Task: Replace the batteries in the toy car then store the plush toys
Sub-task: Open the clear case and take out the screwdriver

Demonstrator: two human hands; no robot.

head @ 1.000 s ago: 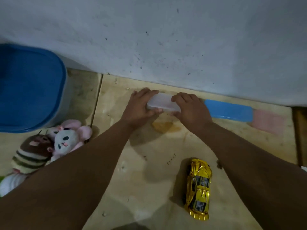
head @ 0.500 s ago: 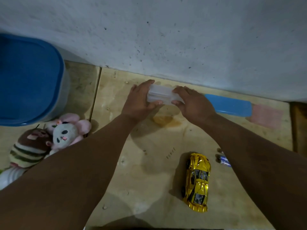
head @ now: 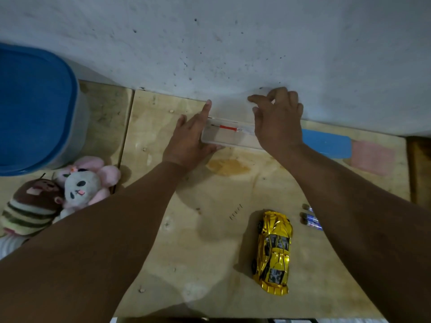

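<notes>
Both hands reach to a clear box (head: 229,135) lying against the wall (head: 233,43) at the far edge of the plywood worktop (head: 210,229). The left hand (head: 190,138) presses against the box's left end, forefinger pointing up. The right hand (head: 277,120) covers the right end, fingers lifted and spread; whether it pinches a lid I cannot tell. A red-handled tool (head: 227,127) lies inside the box. The gold car (head: 274,251) sits upright nearer the person, with batteries (head: 311,219) just beside it, partly under the right forearm. The plush toys (head: 58,192) are heaped at the left, below a blue-lidded bin (head: 35,108). A blue case (head: 326,143) lies right of the box.
</notes>
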